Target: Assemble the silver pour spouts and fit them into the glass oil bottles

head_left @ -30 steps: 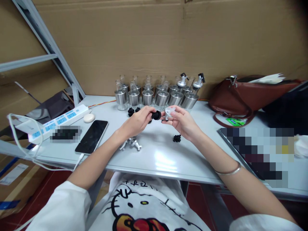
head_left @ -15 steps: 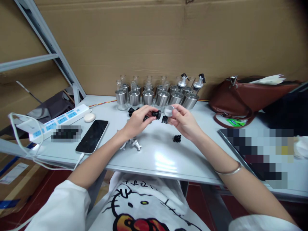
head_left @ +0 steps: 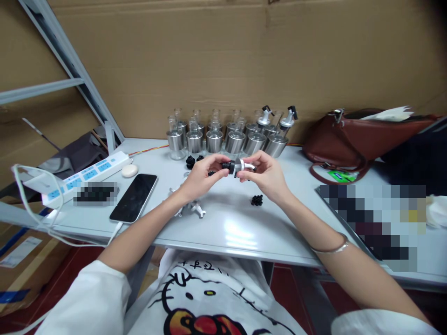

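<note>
My left hand (head_left: pixel 203 176) pinches a black ribbed bottle stopper (head_left: pixel 228 166), lying sideways over the table. Opposite it, my right hand (head_left: pixel 268 173) grips a silver pourer spout (head_left: pixel 247 165) by its narrow end. The spout's wide clear rim meets the stopper's end; how deep they fit together I cannot tell. More silver spouts (head_left: pixel 198 210) lie by my left forearm, partly hidden. Other black stoppers (head_left: pixel 190 161) sit behind my left hand. A cluster of small black caps (head_left: pixel 257 200) rests below my right hand.
Several glass bottles with steel sleeves (head_left: pixel 214 141) stand in rows at the back; two carry pourers (head_left: pixel 289 118). A brown bag (head_left: pixel 370 144) is on the right. At left lie a phone (head_left: pixel 134 197), a power strip (head_left: pixel 89 173) and a round white case (head_left: pixel 130 170).
My right hand has turned the spout so its rim faces the stopper and brought it left against it. My left hand has barely moved, still holding the stopper.
</note>
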